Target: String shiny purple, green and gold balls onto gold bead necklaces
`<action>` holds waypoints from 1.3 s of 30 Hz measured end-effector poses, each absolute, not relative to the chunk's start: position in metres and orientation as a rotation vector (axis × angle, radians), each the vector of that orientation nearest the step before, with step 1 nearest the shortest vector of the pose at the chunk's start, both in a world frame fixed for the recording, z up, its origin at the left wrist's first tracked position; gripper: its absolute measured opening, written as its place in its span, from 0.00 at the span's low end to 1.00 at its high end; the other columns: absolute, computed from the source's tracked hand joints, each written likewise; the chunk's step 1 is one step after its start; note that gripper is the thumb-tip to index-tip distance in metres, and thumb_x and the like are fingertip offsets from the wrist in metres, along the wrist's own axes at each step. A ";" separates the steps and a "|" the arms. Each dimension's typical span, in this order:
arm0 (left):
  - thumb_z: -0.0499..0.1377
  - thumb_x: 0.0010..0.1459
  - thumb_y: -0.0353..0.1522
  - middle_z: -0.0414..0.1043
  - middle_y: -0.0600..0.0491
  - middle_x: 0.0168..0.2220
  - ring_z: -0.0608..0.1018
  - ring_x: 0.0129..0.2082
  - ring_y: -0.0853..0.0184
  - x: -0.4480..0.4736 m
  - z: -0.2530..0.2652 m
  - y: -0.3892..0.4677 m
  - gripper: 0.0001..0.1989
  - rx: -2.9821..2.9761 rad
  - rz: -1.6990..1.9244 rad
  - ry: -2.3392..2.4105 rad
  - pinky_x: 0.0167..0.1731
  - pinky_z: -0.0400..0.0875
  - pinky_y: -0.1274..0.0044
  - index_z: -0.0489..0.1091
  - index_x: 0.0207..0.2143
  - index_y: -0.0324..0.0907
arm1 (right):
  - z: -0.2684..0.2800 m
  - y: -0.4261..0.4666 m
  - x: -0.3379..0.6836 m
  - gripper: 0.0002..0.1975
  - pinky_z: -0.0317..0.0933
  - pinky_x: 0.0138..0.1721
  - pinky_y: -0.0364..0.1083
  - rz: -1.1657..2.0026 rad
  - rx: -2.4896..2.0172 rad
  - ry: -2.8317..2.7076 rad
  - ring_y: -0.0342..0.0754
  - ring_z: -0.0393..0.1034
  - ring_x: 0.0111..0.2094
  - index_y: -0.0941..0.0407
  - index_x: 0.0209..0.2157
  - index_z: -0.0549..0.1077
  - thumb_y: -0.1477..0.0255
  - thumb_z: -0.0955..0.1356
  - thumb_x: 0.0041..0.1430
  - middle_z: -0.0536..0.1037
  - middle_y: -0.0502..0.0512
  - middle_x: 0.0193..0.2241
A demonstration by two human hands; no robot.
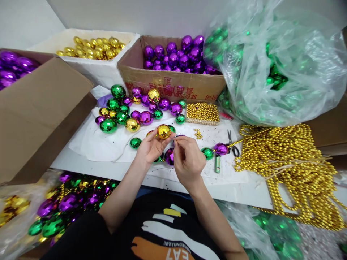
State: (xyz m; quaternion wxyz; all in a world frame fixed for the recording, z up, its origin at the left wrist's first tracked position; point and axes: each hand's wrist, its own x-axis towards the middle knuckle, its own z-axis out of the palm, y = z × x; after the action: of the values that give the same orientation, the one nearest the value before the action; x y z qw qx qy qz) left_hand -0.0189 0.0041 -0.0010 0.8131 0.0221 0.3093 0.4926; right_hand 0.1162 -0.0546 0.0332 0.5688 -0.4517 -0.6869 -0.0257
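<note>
A shiny gold faceted ball [164, 131] is held in the fingers of my left hand [151, 147], above the white cloth. My right hand [189, 157] is closed in a pinch close to the ball's right end; what its fingertips grip is too small to make out. Under and around my hands lie a purple ball [169, 156] and a green ball [135, 143], partly covered by the hands. To the right, a green ball [207, 153] and a purple ball [221, 148] sit in line with a gold bead string.
Behind are a box of purple balls [170, 81], a white foam box [94, 66] of gold balls and a tray of gold beads [202, 112]. Scissors [233, 144] and a green lighter [217, 164] lie right, near heaped gold bead strings [292, 166]. A plastic bag [282, 72] bulges over the back right.
</note>
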 end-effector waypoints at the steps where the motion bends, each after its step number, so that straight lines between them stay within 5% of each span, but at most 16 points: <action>1: 0.45 0.72 0.35 0.78 0.39 0.46 0.84 0.42 0.59 -0.019 0.000 0.004 0.22 0.047 1.038 0.667 0.32 0.80 0.79 0.59 0.63 0.35 | 0.033 -0.055 0.116 0.06 0.68 0.34 0.42 -0.059 -1.061 -1.614 0.45 0.76 0.37 0.56 0.38 0.69 0.82 0.65 0.64 0.79 0.57 0.35; 8: 0.43 0.72 0.36 0.77 0.37 0.49 0.84 0.36 0.64 -0.019 0.001 0.004 0.25 0.092 1.012 0.711 0.32 0.79 0.79 0.55 0.66 0.34 | 0.031 -0.056 0.116 0.07 0.67 0.32 0.42 -0.101 -1.054 -1.619 0.45 0.75 0.36 0.56 0.39 0.68 0.82 0.65 0.64 0.79 0.58 0.34; 16: 0.44 0.72 0.36 0.77 0.40 0.50 0.83 0.43 0.62 -0.016 -0.005 0.004 0.24 0.106 1.026 0.726 0.35 0.79 0.78 0.56 0.66 0.37 | 0.030 -0.056 0.116 0.06 0.67 0.31 0.42 -0.142 -1.075 -1.603 0.46 0.76 0.35 0.57 0.38 0.68 0.82 0.66 0.64 0.79 0.60 0.34; 25: 0.45 0.71 0.36 0.79 0.44 0.42 0.82 0.37 0.68 -0.013 -0.001 -0.001 0.20 0.163 0.995 0.717 0.35 0.78 0.80 0.68 0.54 0.34 | 0.011 -0.047 0.112 0.06 0.71 0.37 0.44 -0.087 -1.090 -1.625 0.47 0.77 0.40 0.56 0.40 0.70 0.80 0.63 0.66 0.80 0.60 0.37; 30: 0.50 0.69 0.35 0.80 0.47 0.39 0.82 0.38 0.66 0.000 0.012 0.003 0.15 0.427 1.035 0.716 0.42 0.78 0.74 0.74 0.45 0.38 | 0.001 -0.033 0.122 0.07 0.69 0.39 0.47 0.176 -1.170 -1.418 0.48 0.74 0.40 0.55 0.35 0.74 0.75 0.64 0.66 0.78 0.57 0.36; 35: 0.62 0.60 0.42 0.78 0.48 0.49 0.78 0.50 0.60 0.014 0.024 0.034 0.15 0.961 1.178 0.849 0.45 0.75 0.73 0.78 0.41 0.41 | -0.012 -0.013 0.155 0.08 0.62 0.29 0.45 0.627 -1.281 -1.200 0.44 0.65 0.27 0.55 0.29 0.76 0.67 0.69 0.60 0.73 0.51 0.29; 39: 0.62 0.59 0.44 0.73 0.46 0.58 0.73 0.59 0.56 0.024 0.023 0.052 0.16 1.184 1.168 0.908 0.51 0.70 0.70 0.80 0.38 0.42 | -0.030 -0.008 0.180 0.10 0.65 0.33 0.46 0.869 -1.335 -1.269 0.47 0.69 0.31 0.55 0.34 0.78 0.65 0.67 0.60 0.76 0.53 0.31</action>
State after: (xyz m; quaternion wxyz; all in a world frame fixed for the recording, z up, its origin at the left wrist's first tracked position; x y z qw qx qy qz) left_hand 0.0235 0.0524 0.0231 0.5839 0.5072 0.3890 0.5004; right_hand 0.1804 -0.0078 -0.0302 0.5248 -0.5580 -0.5302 0.3634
